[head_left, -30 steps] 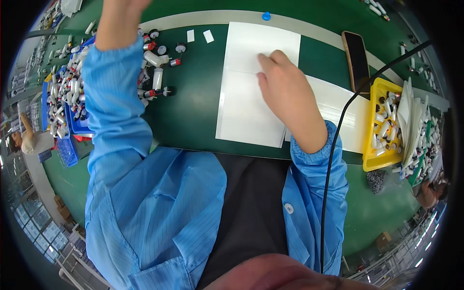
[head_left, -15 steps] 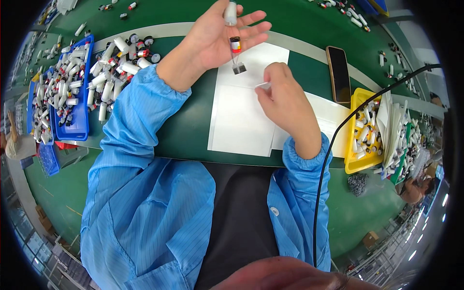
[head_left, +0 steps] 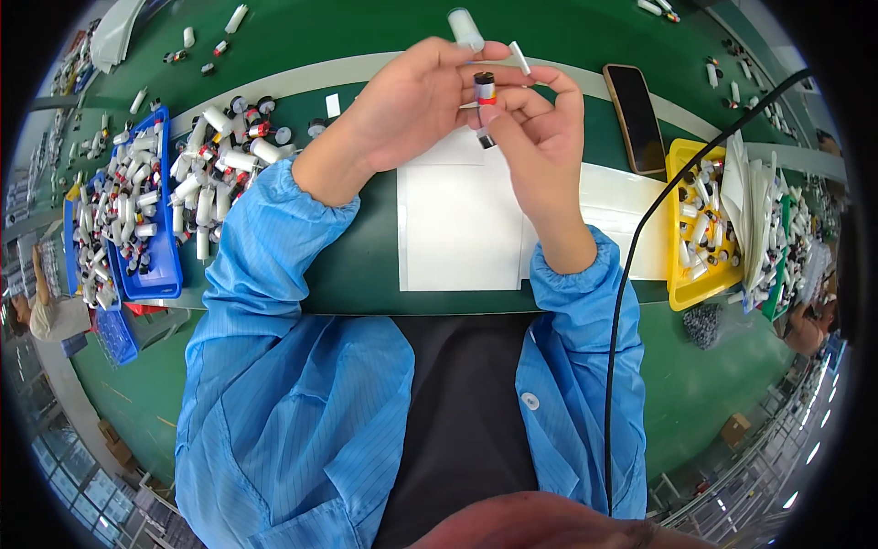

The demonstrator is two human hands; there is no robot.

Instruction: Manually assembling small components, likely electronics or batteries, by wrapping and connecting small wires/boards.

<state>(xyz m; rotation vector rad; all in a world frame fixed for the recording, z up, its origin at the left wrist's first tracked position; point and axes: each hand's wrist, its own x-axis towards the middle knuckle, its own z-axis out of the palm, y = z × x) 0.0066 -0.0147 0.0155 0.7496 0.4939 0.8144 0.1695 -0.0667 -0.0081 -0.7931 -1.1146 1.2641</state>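
Note:
My left hand (head_left: 412, 108) is raised over the bench, palm up, with a white translucent tube (head_left: 465, 29) held at its thumb and finger. A small cylinder with a black cap and a red band (head_left: 485, 89) hangs between both hands, a small dark piece (head_left: 486, 139) below it. My right hand (head_left: 549, 133) meets the left, its thumb pressed to the cylinder's lower part. A narrow white strip (head_left: 519, 58) stands at the right index fingertip, close to the left fingers. Beneath lie white sheets (head_left: 462, 229).
At left, a heap of white tubes and small parts (head_left: 219, 165) lies beside a filled blue tray (head_left: 165, 261). To the right are a phone (head_left: 634, 119), a yellow tray of parts (head_left: 679, 284) and a black cable (head_left: 658, 197). A small white piece (head_left: 332, 104) lies near my left wrist.
My right hand has moved up to the left hand, bringing the white strip beside the tube and its thumb onto the cylinder. The left hand has shifted slightly right and its fingers have curled.

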